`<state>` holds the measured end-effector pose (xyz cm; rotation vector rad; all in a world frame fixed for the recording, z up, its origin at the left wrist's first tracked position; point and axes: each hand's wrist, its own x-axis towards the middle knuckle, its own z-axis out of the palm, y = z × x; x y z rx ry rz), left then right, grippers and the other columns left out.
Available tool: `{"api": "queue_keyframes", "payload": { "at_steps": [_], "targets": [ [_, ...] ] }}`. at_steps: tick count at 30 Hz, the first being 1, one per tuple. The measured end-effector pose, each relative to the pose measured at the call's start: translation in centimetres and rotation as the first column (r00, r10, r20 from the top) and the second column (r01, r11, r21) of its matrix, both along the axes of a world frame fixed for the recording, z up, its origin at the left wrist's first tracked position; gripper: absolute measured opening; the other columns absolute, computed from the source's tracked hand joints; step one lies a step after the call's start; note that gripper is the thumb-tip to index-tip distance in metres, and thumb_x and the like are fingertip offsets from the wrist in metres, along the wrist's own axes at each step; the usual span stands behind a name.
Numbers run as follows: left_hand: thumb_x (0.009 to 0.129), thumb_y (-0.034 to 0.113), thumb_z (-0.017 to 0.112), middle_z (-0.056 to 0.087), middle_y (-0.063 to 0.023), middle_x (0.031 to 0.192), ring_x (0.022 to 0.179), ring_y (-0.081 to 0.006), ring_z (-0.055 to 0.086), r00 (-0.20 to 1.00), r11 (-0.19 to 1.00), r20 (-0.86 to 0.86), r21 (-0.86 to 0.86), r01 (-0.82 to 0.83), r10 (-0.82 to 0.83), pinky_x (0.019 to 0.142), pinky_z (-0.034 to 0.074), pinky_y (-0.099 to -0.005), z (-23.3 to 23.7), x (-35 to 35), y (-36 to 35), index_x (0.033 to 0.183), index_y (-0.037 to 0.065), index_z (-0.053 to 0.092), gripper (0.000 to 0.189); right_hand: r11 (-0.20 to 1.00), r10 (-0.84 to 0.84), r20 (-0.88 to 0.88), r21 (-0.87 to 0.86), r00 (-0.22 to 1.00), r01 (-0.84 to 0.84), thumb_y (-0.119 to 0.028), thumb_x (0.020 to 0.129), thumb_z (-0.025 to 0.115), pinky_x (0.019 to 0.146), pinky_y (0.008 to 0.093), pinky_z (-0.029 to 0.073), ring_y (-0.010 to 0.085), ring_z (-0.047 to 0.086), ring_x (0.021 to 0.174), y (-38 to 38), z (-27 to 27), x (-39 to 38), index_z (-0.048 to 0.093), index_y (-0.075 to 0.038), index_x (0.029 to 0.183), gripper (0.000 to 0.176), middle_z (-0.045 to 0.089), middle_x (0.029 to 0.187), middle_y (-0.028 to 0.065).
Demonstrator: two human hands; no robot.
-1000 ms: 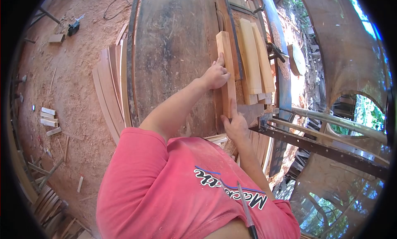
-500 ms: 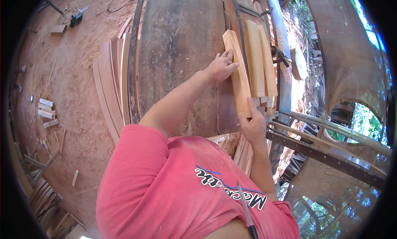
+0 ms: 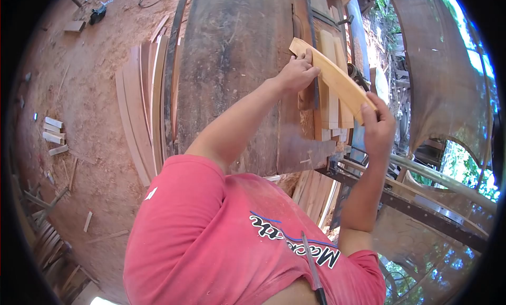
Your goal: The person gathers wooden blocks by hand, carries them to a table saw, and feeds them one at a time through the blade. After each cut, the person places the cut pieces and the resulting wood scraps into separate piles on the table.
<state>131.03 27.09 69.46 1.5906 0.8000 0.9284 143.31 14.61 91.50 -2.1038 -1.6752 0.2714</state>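
Observation:
A pale wooden board [image 3: 334,75] lies diagonally between my hands, over the right side of the worktable. My left hand [image 3: 299,73] grips it near its far end, fingers across the top face. At the near right end, my right hand [image 3: 378,127] is closed around the board, with its fingers over the edge. Beneath the held board, several similar wooden pieces [image 3: 329,112] are stacked along the table's right side, partly hidden by it. The worktable [image 3: 232,57] has a dark, worn, dusty top.
Long planks [image 3: 138,104] lean along the table's left side. Small wood blocks [image 3: 54,131] lie on the dirt floor at left. A metal rail [image 3: 421,212] runs at lower right. A pen [image 3: 313,268] hangs at the shirt front.
The board has swung from lengthwise to diagonal, its near end moving right and up over the stack. My right hand moved right with that end; my left hand shifted slightly right.

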Motion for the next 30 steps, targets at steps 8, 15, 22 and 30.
{"api": "queue_keyframes", "payload": {
  "at_steps": [8, 15, 22, 30],
  "targets": [
    [0.096, 0.036, 0.043, 0.011, -0.0274, 0.159, 0.148, -0.0400, 0.014, 0.986, 0.994, 0.132, -0.061, -0.095, 0.103, 0.119, 0.011, -0.0452, 0.0, 1.8, 1.2, 0.110, -0.010, 0.065, 0.053, 0.992, 0.057, 0.116, 0.103, 0.992, -0.069, -0.029, 0.091, 0.061, 0.077, 0.0299, 0.048, 0.0139, 0.060, 0.082, 8.0, 3.3, 0.3, 0.069, -0.001, 0.107, 0.033, 0.068, 0.088, 0.0105],
    [0.095, 0.036, 0.040, 0.007, -0.0325, 0.157, 0.144, -0.0524, 0.009, 0.978, 0.986, 0.158, -0.116, -0.118, 0.136, 0.119, 0.006, -0.0503, 0.4, 2.7, 2.5, 0.099, -0.006, 0.071, 0.053, 0.974, 0.226, 0.084, 0.012, 0.971, -0.228, -0.033, 0.092, 0.059, 0.079, 0.0286, 0.046, 0.0141, 0.058, 0.084, 15.7, 4.6, 3.2, 0.068, 0.002, 0.103, 0.038, 0.066, 0.088, 0.0063],
    [0.096, 0.037, 0.042, 0.008, -0.0309, 0.158, 0.145, -0.0494, 0.011, 0.982, 0.980, 0.096, -0.135, -0.148, 0.162, 0.120, 0.009, -0.0485, 1.3, 2.5, 3.5, 0.103, -0.009, 0.069, 0.054, 0.971, 0.230, 0.035, -0.083, 0.973, -0.226, -0.033, 0.092, 0.059, 0.088, 0.0283, 0.044, 0.0146, 0.058, 0.093, 20.7, 5.3, 3.0, 0.068, 0.001, 0.108, 0.038, 0.066, 0.097, 0.0065],
    [0.095, 0.036, 0.043, 0.009, -0.0308, 0.157, 0.147, -0.0443, 0.013, 0.984, 0.977, 0.077, -0.153, -0.150, 0.163, 0.120, 0.008, -0.0465, 1.2, 2.5, 4.0, 0.112, -0.007, 0.067, 0.052, 0.958, 0.287, 0.045, -0.040, 0.957, -0.286, -0.039, 0.091, 0.058, 0.092, 0.0292, 0.042, 0.0179, 0.060, 0.102, 23.4, 5.0, 3.0, 0.065, 0.001, 0.120, 0.050, 0.068, 0.108, 0.0104]
  ]
}}
